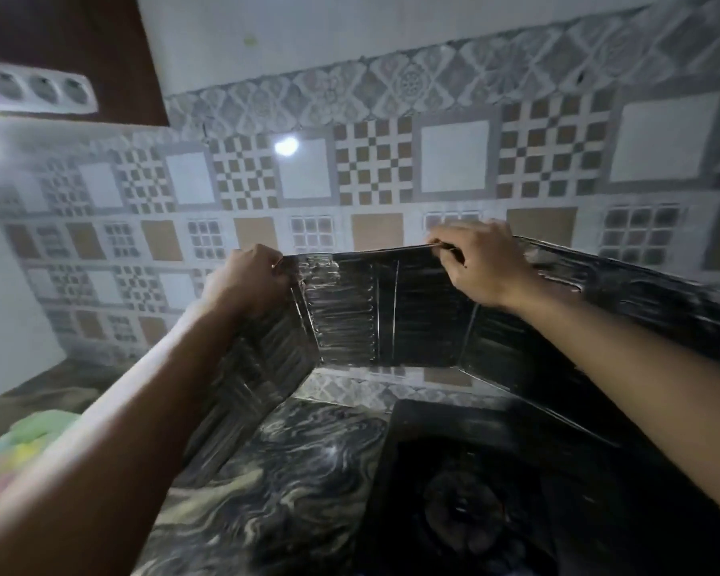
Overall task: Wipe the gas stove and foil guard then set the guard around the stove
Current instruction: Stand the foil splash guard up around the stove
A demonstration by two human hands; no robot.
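Foil guard [391, 313] is raised at 12 o'clock behind the stove [474, 492], left grip [246, 280] and right grip [479, 264] each pinching its top edge, so we judge we're on the placing step; next: lower it to the tabletop [275, 471], wings at 9 and 3.

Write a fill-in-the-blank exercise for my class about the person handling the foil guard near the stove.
1. The left hand and right hand pinch the foil guard by its ____ edge.
2. Behind the guard, the wall is covered in patterned ____.
3. The gas stove sits below the ____ forearm.
Missing words: top; tiles; right.
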